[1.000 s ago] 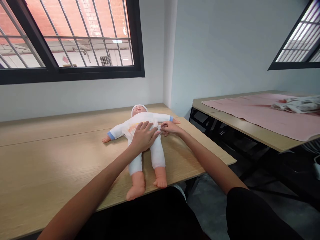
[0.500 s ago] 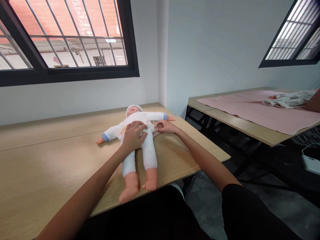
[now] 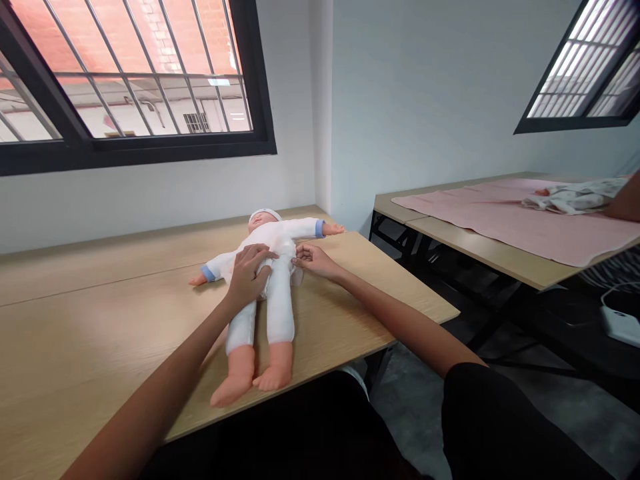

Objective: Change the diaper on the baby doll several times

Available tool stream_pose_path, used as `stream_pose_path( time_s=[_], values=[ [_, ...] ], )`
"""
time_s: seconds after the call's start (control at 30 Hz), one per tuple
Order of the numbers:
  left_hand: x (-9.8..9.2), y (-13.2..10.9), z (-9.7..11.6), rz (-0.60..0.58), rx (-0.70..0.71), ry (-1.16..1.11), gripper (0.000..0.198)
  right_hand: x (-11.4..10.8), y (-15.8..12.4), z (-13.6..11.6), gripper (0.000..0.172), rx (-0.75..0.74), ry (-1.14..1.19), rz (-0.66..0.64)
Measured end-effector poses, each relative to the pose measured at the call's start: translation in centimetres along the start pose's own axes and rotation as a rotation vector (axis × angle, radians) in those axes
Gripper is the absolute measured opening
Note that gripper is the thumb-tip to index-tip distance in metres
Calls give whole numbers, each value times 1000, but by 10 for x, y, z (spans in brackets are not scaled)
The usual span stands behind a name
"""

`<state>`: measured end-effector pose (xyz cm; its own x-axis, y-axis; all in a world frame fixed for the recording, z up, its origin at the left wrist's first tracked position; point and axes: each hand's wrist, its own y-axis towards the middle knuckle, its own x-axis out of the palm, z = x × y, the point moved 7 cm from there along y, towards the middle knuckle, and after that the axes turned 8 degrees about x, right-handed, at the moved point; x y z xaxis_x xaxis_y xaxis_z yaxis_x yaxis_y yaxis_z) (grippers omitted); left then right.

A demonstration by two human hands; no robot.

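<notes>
A baby doll (image 3: 281, 310) in a white suit with blue cuffs and a white cap lies face up, its bare feet near the table's front edge. A white diaper (image 3: 285, 255) is around its hips. My left hand (image 3: 248, 272) rests on the diaper's front at the waist, fingers laid over it and thumb apart. Beside the doll's hip on the right, my right hand (image 3: 314, 260) has its fingers curled in a pinch on the diaper's side edge. The exact bit between those fingertips is too small to make out.
The doll lies on a wooden table (image 3: 125, 333) against the wall, below a barred window (image 3: 150, 73). Across a gap at right stands another table with a pink mat (image 3: 480, 213), a patterned white cloth (image 3: 575, 197) and part of a person's arm. A white device (image 3: 620, 325) sits lower right.
The doll's hips and legs have shifted left and its body has turned slightly. Both my hands have moved left with it, keeping at the diaper.
</notes>
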<state>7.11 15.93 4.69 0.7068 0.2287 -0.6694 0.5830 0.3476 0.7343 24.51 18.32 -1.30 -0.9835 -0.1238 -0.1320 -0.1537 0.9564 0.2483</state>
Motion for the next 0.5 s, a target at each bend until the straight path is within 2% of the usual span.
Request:
stream_pose_path(
  time_s=[0.13, 0.2, 0.27, 0.33, 0.4, 0.5],
  values=[
    [-3, -3, -5, 1, -22, -38, 32, -3, -3, -1, 33, 47, 9, 28],
    [-4, -3, -6, -1, -33, -44, 32, -4, -6, 2, 40, 120, 29, 9],
    [-4, -3, -5, 4, -30, -42, 31, 2, -10, 9, 53, 239, 104, -89],
    [-5, -3, -4, 10, -22, -35, 32, 17, -16, 15, 61, 356, 234, -245],
    [-4, -4, -5, 11, -20, -28, 32, 31, -21, 18, 56, 409, 349, -342],
    [-5, -4, -6, 14, -28, -30, 31, 39, -19, 24, 40, 403, 375, -329]
  ],
)
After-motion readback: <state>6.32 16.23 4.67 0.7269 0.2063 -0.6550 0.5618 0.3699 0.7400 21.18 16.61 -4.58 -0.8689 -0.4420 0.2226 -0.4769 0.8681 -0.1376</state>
